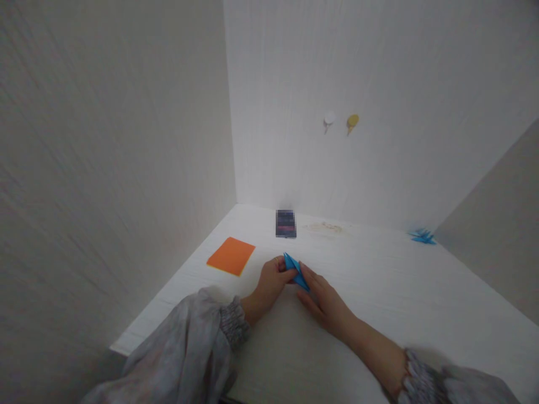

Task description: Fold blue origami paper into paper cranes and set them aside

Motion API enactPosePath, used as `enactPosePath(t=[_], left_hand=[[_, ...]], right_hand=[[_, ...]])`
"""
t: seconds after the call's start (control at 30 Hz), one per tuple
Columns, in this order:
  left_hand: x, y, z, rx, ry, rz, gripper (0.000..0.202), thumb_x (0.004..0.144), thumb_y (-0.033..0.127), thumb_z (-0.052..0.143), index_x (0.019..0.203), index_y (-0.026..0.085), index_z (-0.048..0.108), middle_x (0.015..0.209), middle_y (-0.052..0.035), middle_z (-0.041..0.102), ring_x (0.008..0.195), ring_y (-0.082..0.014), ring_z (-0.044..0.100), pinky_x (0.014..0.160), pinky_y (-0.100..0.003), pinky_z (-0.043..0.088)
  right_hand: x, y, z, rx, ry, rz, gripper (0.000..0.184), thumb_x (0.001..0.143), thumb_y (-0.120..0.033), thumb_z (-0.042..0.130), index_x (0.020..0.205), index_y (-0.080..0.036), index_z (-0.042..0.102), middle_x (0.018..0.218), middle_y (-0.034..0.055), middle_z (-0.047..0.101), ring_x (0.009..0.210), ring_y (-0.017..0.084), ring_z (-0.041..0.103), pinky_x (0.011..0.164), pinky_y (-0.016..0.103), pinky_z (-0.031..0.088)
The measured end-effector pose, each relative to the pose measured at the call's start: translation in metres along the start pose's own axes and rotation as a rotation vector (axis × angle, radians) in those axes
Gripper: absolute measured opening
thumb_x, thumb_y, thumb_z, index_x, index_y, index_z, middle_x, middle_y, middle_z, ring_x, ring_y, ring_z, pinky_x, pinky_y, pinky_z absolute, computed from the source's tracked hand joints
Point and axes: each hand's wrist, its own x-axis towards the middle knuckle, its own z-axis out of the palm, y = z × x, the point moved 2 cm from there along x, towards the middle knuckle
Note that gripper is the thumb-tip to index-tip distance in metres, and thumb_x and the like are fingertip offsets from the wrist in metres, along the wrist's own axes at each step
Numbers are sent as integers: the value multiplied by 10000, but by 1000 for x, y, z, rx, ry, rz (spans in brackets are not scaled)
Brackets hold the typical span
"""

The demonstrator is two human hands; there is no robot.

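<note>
A small folded blue paper piece (295,269) lies between my two hands on the white table (379,292). My left hand (272,283) is closed, pinching its left end. My right hand (322,297) presses its fingers against the piece's right edge, fingers held together. Both wrists come out of grey patterned sleeves.
A stack of orange paper squares (231,255) lies to the left of my hands. A dark phone (286,223) rests near the back wall. More blue folded pieces (422,237) sit at the table's far right edge. Two small hooks (341,121) hang on the wall.
</note>
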Motion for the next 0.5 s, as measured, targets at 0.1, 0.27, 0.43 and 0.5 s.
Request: enactPosePath(t=[0.1, 0.27, 0.43, 0.5], left_hand=[[0, -1, 0, -20, -22, -3, 159, 620, 212, 645, 734, 113, 594, 691, -33, 639, 615, -139, 594, 597, -250, 478], [1, -1, 1, -44, -56, 15, 221, 615, 271, 671, 750, 113, 596, 721, -45, 643, 645, -148, 597, 631, -268, 482], [1, -1, 3, -42, -61, 25, 250, 598, 273, 691, 766, 112, 599, 739, -45, 645, 687, -158, 600, 662, -276, 487], [1, -1, 3, -32, -66, 27, 249, 601, 287, 691, 751, 110, 601, 719, -40, 641, 677, -157, 598, 664, -283, 489]], right_hand=[[1, 0, -2, -48, -17, -34, 590, 831, -291, 431, 1354, -251, 160, 1279, 93, 424, 1132, 232, 436, 921, 429, 406], [1, 0, 0, -132, -9, -62, 620, 839, -301, 415, 1365, -217, 98, 1293, 133, 393, 1141, 247, 423, 913, 438, 408], [1, -1, 5, -211, 25, -68, 639, 827, -304, 433, 1364, -173, 111, 1291, 173, 387, 1095, 281, 460, 871, 458, 431], [2, -2, 5, -215, 22, -76, 636, 817, -302, 452, 1359, -181, 143, 1301, 170, 375, 1085, 288, 466, 863, 464, 432]])
